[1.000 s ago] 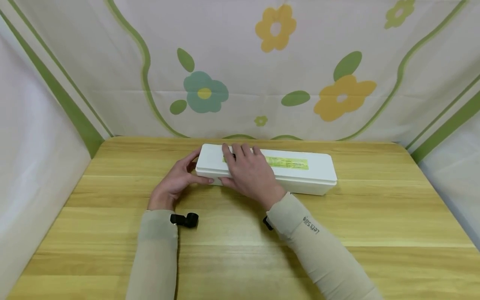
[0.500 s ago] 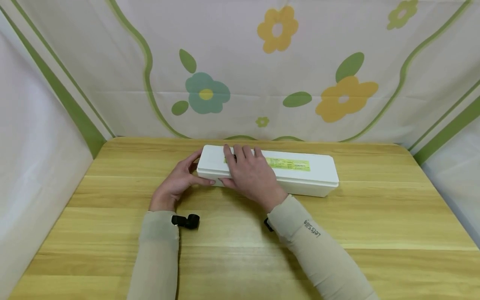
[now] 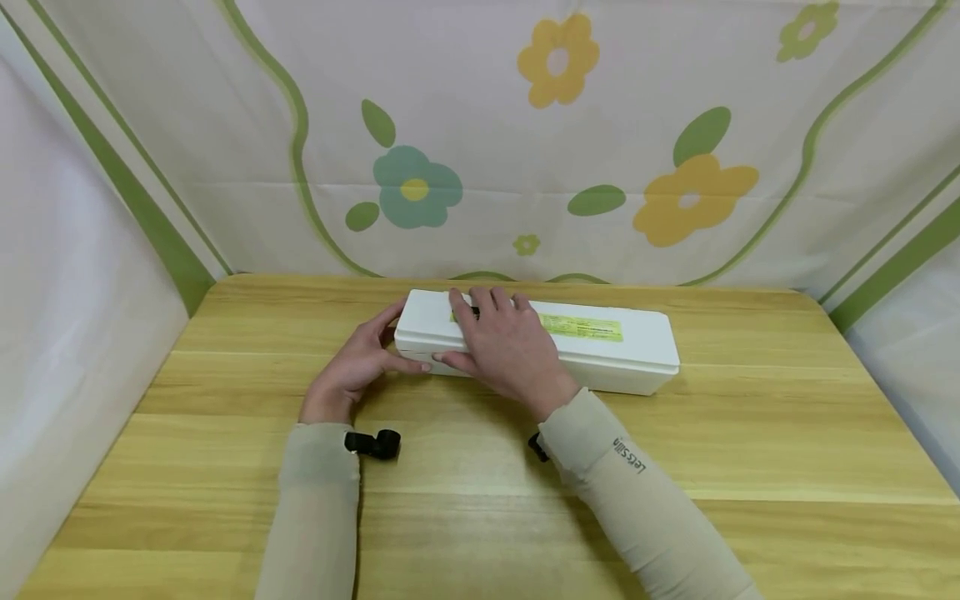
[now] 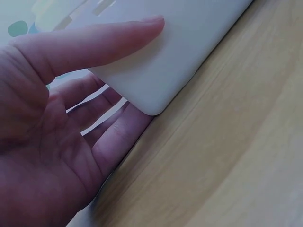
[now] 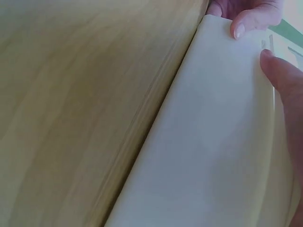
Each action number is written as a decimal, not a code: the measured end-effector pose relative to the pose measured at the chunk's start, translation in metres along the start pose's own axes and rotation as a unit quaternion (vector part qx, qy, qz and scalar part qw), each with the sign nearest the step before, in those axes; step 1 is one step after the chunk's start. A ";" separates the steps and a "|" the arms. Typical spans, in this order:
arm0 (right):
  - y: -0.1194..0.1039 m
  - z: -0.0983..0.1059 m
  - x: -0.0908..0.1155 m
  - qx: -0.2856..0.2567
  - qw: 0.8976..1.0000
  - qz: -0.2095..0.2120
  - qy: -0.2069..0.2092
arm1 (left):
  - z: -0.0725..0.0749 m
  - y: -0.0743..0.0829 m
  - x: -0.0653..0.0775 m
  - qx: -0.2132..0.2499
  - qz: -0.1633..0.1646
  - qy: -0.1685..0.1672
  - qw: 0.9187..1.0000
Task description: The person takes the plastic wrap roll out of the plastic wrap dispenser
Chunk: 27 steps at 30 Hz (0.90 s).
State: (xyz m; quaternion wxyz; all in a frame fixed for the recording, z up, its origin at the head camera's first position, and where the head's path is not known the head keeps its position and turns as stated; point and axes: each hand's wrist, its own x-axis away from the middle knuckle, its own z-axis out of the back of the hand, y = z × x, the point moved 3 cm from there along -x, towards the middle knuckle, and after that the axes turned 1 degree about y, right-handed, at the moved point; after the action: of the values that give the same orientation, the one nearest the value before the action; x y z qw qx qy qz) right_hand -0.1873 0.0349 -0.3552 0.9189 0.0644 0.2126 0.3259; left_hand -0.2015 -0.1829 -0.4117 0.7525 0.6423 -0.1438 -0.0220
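A long white box [image 3: 615,379] lies across the back of the wooden table, its lid [image 3: 645,333] on top. A yellow-green printed label [image 3: 581,327] runs along the lid, partly covered. My left hand [image 3: 352,362] grips the box's left end, thumb on the front wall and fingers behind the corner, as the left wrist view shows. Over the left half of the lid, my right hand [image 3: 513,346] curls its fingers on top. Its thumb [image 5: 277,68] presses at the lid's front edge. Something small and black [image 3: 475,312] shows between its fingers.
The wooden table [image 3: 465,517] extends in front of the box and to both sides. A flower-printed cloth [image 3: 480,125] hangs behind the table's back edge, with white cloth walls at left and right. Each wrist wears a small black camera [image 3: 382,444].
My right thumb has shifted very slightly left along the lid's front edge. Both hands keep their holds, and the box stays in place; the head view drifts a little.
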 end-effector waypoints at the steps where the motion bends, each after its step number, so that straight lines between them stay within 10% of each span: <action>1: 0.000 0.000 0.000 -0.003 1.000 -0.002 -0.002 | 0.000 -0.001 0.000 0.002 0.001 0.000 1.000; 27: 0.007 0.003 -0.003 -0.029 0.999 -0.024 -0.006 | -0.003 0.003 0.000 0.017 0.021 0.007 1.000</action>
State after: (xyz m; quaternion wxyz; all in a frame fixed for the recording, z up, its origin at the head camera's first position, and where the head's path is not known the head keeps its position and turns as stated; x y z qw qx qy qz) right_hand -0.1920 0.0380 -0.3493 0.9293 0.0347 0.1989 0.3094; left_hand -0.2018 -0.1796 -0.4087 0.7430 0.6519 -0.1519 0.0007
